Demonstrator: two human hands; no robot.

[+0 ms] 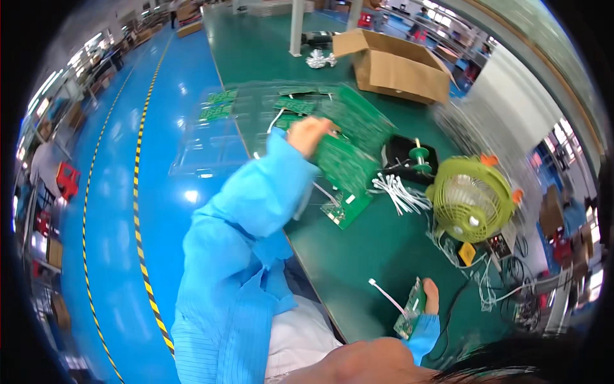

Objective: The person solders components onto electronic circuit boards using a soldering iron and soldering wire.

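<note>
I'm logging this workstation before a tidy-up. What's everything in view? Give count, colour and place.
cardboard box: one, brown, bench's far end
bench: one, green, centre
clear plastic tray: at least one, transparent, bench's left edge
boards: several, green, around left hand
held board: one, green, in right hand's grip
cable bunch: one, white, left of fan
spool: one, green, beyond cable bunch
fan: one, olive-green, bench's right side
floor: blue, left
left hand: one, blue-sleeved, at boards, blurred
right hand: one, blue-sleeved, lower right
</note>
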